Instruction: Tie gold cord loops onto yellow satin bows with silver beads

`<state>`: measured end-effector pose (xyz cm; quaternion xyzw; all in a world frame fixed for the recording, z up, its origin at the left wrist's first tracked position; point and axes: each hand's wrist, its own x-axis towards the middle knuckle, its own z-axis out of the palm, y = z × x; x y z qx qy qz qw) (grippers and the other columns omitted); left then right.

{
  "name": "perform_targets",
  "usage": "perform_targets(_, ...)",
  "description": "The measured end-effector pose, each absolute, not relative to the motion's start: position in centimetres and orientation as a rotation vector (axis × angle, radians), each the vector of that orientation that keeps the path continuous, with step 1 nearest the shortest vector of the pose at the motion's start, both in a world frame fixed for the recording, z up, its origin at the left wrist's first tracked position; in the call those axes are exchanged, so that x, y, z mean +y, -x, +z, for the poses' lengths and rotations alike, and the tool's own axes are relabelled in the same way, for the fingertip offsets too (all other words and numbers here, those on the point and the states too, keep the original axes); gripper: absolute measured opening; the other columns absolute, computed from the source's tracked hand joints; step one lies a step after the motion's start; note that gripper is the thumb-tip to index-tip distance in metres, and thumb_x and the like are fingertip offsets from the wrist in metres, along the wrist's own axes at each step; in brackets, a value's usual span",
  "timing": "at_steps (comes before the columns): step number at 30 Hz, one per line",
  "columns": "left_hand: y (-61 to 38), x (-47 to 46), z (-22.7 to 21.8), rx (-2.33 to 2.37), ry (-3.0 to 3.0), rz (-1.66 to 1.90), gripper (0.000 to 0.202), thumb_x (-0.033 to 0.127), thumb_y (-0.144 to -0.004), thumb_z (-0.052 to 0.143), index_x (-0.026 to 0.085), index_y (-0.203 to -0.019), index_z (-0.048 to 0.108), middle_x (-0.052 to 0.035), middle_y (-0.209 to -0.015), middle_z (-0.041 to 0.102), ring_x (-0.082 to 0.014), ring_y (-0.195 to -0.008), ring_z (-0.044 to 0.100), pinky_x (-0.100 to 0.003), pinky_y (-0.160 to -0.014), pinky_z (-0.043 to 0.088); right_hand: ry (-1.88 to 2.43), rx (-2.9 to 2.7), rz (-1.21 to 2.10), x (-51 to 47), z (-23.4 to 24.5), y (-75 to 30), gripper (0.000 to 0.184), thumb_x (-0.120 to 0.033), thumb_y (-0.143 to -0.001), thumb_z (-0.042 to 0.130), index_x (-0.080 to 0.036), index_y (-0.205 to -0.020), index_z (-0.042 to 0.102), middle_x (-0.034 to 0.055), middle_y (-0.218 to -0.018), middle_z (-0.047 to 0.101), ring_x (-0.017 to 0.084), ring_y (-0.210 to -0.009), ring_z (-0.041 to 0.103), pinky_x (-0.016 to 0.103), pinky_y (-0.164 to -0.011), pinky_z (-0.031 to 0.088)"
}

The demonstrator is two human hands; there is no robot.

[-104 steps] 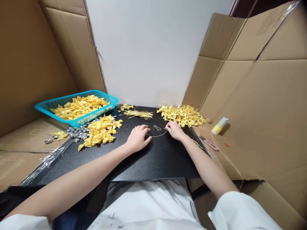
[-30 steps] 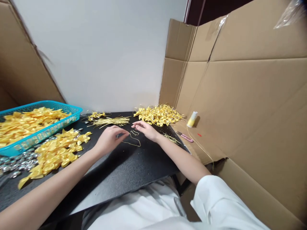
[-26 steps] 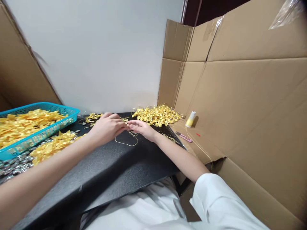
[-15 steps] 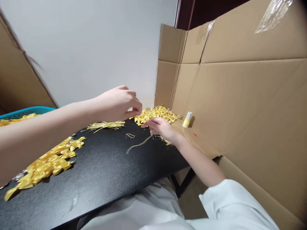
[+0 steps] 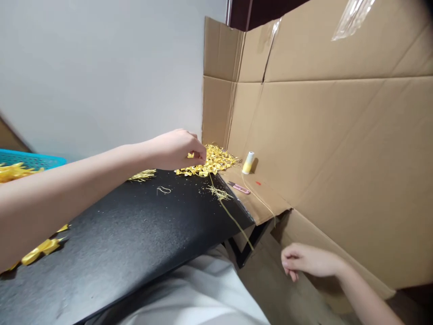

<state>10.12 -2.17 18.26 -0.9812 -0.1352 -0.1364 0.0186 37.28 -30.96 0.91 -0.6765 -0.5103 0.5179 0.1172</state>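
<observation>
My left hand (image 5: 184,151) is closed in a pinch in front of a pile of small yellow ribbon bows (image 5: 218,158); what its fingertips hold is hidden. From just below it a thin yellow-green ribbon strand (image 5: 233,220) runs across the black table (image 5: 145,243), its end hanging past the front edge. My right hand (image 5: 309,261) is off the table to the lower right, over the floor, fingers curled inward. Whether anything is in it I cannot make out; the strand's visible end is apart from it. Pink thread snips (image 5: 239,188) lie on cardboard beside the table.
A yellow-and-white spool (image 5: 248,162) stands on the cardboard, its thread trailing forward. Trimmed scraps (image 5: 219,193), a loose loop (image 5: 164,190) and gold strands (image 5: 144,175) lie on the table. Larger yellow bows (image 5: 42,251) and a blue basket (image 5: 50,161) are left. Cardboard panels (image 5: 314,135) rise on the right.
My right hand has moved away from my left hand, down and right past the table edge, uncovering the snips. The strand now stretches toward the lower right. The view has shifted right.
</observation>
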Motion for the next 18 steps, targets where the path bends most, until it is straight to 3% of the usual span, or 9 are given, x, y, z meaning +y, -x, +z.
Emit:
perform_targets(3, -11.7, -2.9, 17.6, -0.289, 3.090, -0.379, 0.018, 0.032, -0.079, 0.058, 0.023, -0.070, 0.072, 0.0042, -0.068, 0.065, -0.0146, -0.074, 0.060, -0.030, -0.085, 0.042, 2.154, -1.491, 1.082, -31.4, 2.9, -37.3, 0.033, -0.050, -0.083, 0.058, -0.019, -0.074, 0.066, 0.0108, -0.078, 0.071, 0.023, -0.075, 0.066, 0.038, -0.075, 0.051)
perform_targets(5, -12.6, -3.8, 17.4, -0.158, 3.069, -0.366, 0.021, 0.034, -0.081, 0.056, 0.023, -0.071, 0.071, 0.0039, -0.070, 0.067, -0.0141, -0.075, 0.059, -0.028, -0.084, 0.041, 1.956, -1.481, 0.738, -29.5, 5.4, -36.0, 0.032, -0.049, -0.082, 0.061, -0.022, -0.098, 0.069, 0.0116, -0.107, 0.071, 0.026, -0.098, 0.065, 0.041, -0.090, 0.049)
perform_targets(7, -13.3, -4.8, 17.3, -0.017, 3.006, -0.349, 0.022, 0.033, -0.083, 0.054, 0.022, -0.075, 0.071, 0.0026, -0.075, 0.070, -0.0142, -0.078, 0.058, -0.027, -0.084, 0.039, 1.658, -1.425, 0.537, -26.4, 7.4, -33.8, 0.038, -0.047, -0.077, 0.069, -0.023, -0.107, 0.067, 0.0096, -0.119, 0.068, 0.026, -0.112, 0.061, 0.042, -0.100, 0.045)
perform_targets(9, -13.9, -5.7, 17.3, 0.049, 2.919, -0.332, 0.022, 0.030, -0.085, 0.054, 0.022, -0.073, 0.070, 0.0016, -0.073, 0.070, -0.0149, -0.079, 0.057, -0.027, -0.082, 0.037, 1.373, -1.359, 0.504, -22.9, 8.0, -31.0, 0.040, -0.044, -0.073, 0.074, -0.024, -0.106, 0.068, 0.0067, -0.117, 0.069, 0.024, -0.111, 0.062, 0.040, -0.102, 0.045)
perform_targets(12, -14.4, -6.5, 17.3, 0.105, 2.780, -0.324, 0.025, 0.030, -0.088, 0.053, 0.021, -0.070, 0.067, -0.0009, -0.066, 0.065, -0.0160, -0.076, 0.056, -0.028, -0.081, 0.035, 1.168, -1.212, 0.609, -18.6, 6.7, -27.5, 0.034, -0.045, -0.071, 0.076, -0.022, -0.095, 0.072, 0.0060, -0.100, 0.075, 0.023, -0.099, 0.068, 0.042, -0.097, 0.050)
perform_targets(15, -14.5, -6.9, 17.3, 0.149, 2.706, -0.332, 0.017, 0.033, -0.089, 0.055, 0.021, -0.083, 0.065, -0.0012, -0.068, 0.063, -0.0160, -0.075, 0.056, -0.028, -0.079, 0.034, 1.022, -0.983, 0.633, -16.6, 5.2, -26.1, 0.031, -0.046, -0.063, 0.081, -0.023, -0.083, 0.074, 0.0042, -0.086, 0.076, 0.022, -0.083, 0.070, 0.041, -0.084, 0.055)
perform_targets(18, -14.7, -7.3, 17.3, 0.202, 2.683, -0.335, 0.012, 0.030, -0.087, 0.060, 0.021, -0.095, 0.062, -0.0006, -0.074, 0.064, -0.0158, -0.076, 0.058, -0.027, -0.076, 0.032, 0.947, -0.923, 0.647, -16.3, 4.7, -26.2, 0.032, -0.042, -0.057, 0.085, -0.025, -0.082, 0.075, 0.0016, -0.084, 0.076, 0.021, -0.082, 0.070, 0.039, -0.080, 0.055)
